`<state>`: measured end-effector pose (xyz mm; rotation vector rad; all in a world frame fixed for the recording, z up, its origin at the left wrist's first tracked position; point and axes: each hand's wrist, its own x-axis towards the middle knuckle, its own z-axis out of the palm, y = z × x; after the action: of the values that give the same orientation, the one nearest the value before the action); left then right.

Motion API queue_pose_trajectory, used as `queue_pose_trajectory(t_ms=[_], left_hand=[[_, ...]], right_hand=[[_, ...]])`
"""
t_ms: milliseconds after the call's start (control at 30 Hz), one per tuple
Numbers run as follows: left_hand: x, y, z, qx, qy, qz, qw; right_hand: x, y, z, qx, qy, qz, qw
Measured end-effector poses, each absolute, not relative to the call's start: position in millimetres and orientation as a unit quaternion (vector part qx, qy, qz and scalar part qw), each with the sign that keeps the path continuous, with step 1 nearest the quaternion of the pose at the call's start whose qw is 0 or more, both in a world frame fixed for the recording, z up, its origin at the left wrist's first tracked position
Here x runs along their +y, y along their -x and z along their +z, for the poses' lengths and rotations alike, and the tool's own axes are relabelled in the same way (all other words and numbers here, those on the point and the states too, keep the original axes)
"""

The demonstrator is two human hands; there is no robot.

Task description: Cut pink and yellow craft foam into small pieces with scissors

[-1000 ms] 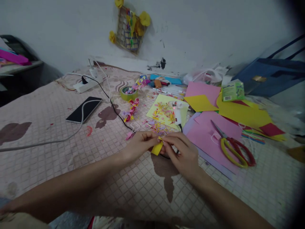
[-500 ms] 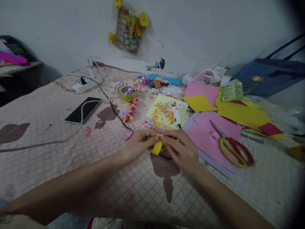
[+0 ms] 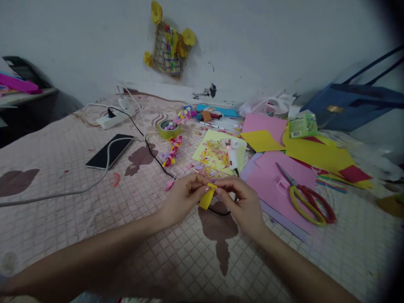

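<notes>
Between my two hands is a yellow paper strip (image 3: 206,199), its top end folded over and its lower part hanging down. My left hand (image 3: 184,197) pinches the strip's left edge between thumb and fingers. On the other side, my right hand (image 3: 244,202) grips the folded top edge the same way. Beyond my fingers, a white glue gun (image 3: 232,155) with a small red light lies on a pale yellow sheet (image 3: 202,145) strewn with paper scraps. Scissors (image 3: 303,198) with red and yellow handles rest on pink paper (image 3: 271,181) to the right.
A black phone (image 3: 110,151) and a power strip (image 3: 115,118) with trailing cables lie left. A tape roll (image 3: 169,129) and a decorated pink-red piece (image 3: 173,150) stand mid-table. Yellow paper (image 3: 318,153), a green box (image 3: 302,125) and a blue bag (image 3: 350,107) are at right.
The strip's top end now shows a clearer fold, and my right fingers have shifted along its upper edge. The camera view has tilted up slightly. Both hands still hold the strip.
</notes>
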<state>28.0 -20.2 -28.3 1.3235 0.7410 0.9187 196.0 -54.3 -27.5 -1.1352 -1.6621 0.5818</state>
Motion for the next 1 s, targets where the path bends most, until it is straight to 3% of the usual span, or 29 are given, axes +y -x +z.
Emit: queue_pose_trajectory(t_ms=[367, 1000], left_hand=[[-26.2, -27.8, -24.5, 0.341, -0.641, 0.397, 0.562], [-21.4, -30.0, -27.6, 0.319, -0.563, 0.359, 0.673]], right_hand=[[-53.9, -193.9, -26.1, -0.687, 0.461, 0.248, 0.504], [-54.2, -192.8, -27.6, -0.630, 0.459, 0.358, 0.514]])
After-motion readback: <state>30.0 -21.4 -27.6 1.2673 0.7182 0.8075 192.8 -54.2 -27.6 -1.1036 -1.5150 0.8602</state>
